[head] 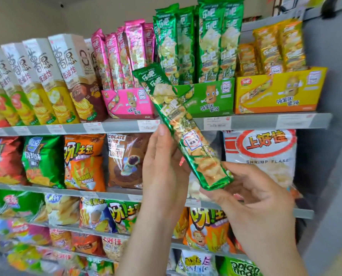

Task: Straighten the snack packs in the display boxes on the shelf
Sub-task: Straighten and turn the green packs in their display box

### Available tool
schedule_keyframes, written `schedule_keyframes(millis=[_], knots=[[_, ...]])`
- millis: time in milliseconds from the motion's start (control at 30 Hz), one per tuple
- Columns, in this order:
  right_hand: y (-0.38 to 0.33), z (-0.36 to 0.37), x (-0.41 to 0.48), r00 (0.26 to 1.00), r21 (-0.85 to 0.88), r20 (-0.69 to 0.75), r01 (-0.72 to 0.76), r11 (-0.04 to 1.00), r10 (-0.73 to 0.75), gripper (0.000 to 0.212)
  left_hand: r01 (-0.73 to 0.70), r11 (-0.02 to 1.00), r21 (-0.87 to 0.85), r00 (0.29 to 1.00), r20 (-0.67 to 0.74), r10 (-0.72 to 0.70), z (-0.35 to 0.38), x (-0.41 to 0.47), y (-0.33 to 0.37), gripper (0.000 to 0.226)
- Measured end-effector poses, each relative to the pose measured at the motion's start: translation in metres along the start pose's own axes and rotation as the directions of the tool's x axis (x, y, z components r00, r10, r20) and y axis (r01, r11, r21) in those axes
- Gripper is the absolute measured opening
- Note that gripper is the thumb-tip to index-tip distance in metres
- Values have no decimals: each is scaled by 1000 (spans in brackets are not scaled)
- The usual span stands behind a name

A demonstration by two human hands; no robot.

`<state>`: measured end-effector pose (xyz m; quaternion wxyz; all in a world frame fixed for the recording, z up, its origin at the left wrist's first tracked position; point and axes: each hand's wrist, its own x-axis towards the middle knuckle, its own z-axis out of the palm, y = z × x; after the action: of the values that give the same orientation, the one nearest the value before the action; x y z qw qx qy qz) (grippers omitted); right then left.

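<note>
Left hand and right hand grip the tilted green snack pack; stand it upright in the green display box.

Shop, snack aisle: tiered grey metal shelves w/ white paper price tags on front edges, rows of glossy foil crisp bags, tall cardboard crisp cartons, pink, green & yellow cardboard display boxes holding long foil snack packs.

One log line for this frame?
item: green pack tilted, in front of green box | left hand: holds its side | right hand: pinches bottom end | state: not yet in box
</note>
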<state>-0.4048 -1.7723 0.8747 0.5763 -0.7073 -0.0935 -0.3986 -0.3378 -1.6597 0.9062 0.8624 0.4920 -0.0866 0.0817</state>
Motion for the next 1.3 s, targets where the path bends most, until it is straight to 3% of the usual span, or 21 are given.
schedule_keyframes(millis=[100,167,233,333,467,567,800,933,1033,1133,1200,1300], knots=[[7,-10,-3,974,-305,10,217,927,-225,40,-89,983,161,993,91,75,7,-19,-7,66],[12,-14,-9,946,-396,28,308,865,-324,38,-112,982,155,978,190,82,7,-27,-11,49],[14,-19,-16,926,-389,27,358,849,-378,37,-125,988,85,976,192,107,7,-34,-13,41],[13,-28,-26,900,-341,22,416,843,-436,40,-52,996,-67,993,101,59,14,-45,-12,69],[7,-40,-34,862,-216,5,497,841,-508,23,-15,989,-144,997,67,24,18,-54,-17,41],[0,-46,-36,845,-241,-18,514,823,-534,6,16,985,-174,998,70,-4,27,-61,-18,43],[-6,-55,-36,829,-298,-102,503,812,-550,11,0,974,-228,998,62,14,44,-70,-16,35],[-7,-59,-38,862,-194,-205,429,882,-464,7,-66,969,-239,997,29,75,50,-74,-12,31],[-9,-58,-41,900,-92,-202,376,922,-387,2,-89,976,-198,995,32,97,51,-74,-9,30],[-16,-64,-36,991,131,6,135,982,-137,5,-153,985,-83,986,60,158,47,-72,-6,20],[-20,-68,-29,984,224,180,-57,973,16,26,-206,979,3,972,117,204,43,-72,-4,20],[-21,-62,-16,951,199,307,-107,974,42,30,-190,981,41,958,229,176,39,-69,-4,25]])
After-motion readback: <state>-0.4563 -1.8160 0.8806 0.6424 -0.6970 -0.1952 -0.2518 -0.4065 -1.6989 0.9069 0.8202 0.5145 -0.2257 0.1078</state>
